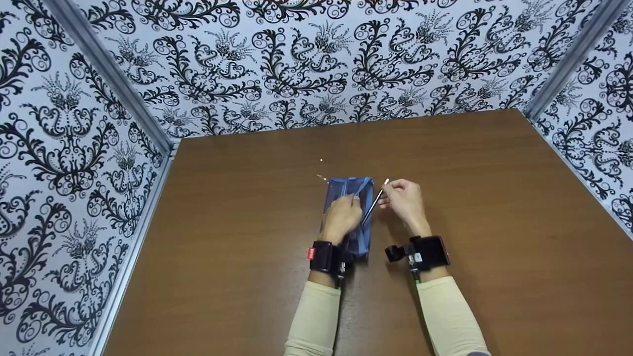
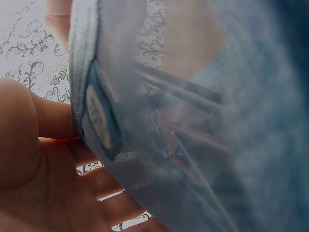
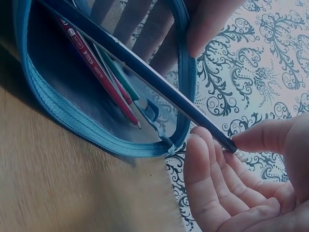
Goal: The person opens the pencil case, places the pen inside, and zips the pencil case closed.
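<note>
A blue zippered mesh pencil case (image 1: 337, 187) lies on the table, its mouth open. My left hand (image 1: 342, 216) grips one side of the zipper edge, thumb and fingers on either side of it in the left wrist view. Between thumb and fingertips, my right hand (image 1: 406, 200) pinches the end of a dark pencil (image 3: 149, 77). That pencil slants through the open mouth, its far end hidden inside the case. Deeper in the case, a red pencil (image 3: 99, 67) and a green pencil (image 3: 126, 84) show in the right wrist view.
The brown wooden table (image 1: 237, 207) extends around the case on all sides. Small pale bits (image 1: 321, 177) lie just beyond the case's far left corner. Patterned black-and-white walls (image 1: 306, 64) with metal corner posts enclose the back and sides.
</note>
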### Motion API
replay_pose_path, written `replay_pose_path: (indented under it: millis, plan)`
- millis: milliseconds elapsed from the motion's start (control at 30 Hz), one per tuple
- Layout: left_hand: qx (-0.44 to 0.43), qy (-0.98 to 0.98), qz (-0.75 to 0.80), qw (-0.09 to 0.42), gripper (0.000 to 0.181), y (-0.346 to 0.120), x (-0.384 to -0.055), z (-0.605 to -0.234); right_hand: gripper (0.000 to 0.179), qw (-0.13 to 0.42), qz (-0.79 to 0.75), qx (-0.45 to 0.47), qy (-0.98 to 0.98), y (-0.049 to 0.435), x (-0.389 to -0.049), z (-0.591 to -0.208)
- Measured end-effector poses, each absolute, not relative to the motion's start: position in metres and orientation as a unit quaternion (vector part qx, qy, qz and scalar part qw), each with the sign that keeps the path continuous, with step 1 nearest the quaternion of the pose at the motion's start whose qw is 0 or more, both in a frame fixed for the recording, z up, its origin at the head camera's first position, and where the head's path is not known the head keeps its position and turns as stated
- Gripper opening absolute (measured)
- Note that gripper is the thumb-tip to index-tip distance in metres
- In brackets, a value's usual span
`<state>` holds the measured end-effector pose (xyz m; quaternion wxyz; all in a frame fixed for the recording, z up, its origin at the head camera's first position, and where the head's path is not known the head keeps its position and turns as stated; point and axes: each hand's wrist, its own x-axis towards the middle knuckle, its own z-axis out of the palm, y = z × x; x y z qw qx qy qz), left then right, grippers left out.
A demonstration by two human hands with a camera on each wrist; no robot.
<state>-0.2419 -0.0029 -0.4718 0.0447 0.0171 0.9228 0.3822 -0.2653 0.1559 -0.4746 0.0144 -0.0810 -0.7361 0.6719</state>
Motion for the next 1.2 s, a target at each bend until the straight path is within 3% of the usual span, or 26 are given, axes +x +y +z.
replay_pose_path:
  millis: [500,733,1200]
  plan:
    - [0.021,0.921,0.386,0.040,0.036,-0.0030,-0.2426,-0.4719,0.026,-0.019,0.682,-0.082,-0.726,0.1514,-0.2657,-0.4784]
    - [0.036,0.923,0.384,0.016,0.036,-0.0021,-0.2413,-0.4724,0.019,-0.048,0.703,-0.081,-0.705,0.1490,-0.2647,-0.4802]
    - [0.028,0.923,0.382,0.027,0.036,-0.0022,-0.2432,-0.4736,0.020,-0.065,0.699,-0.081,-0.707,0.1476,-0.2647,-0.4832]
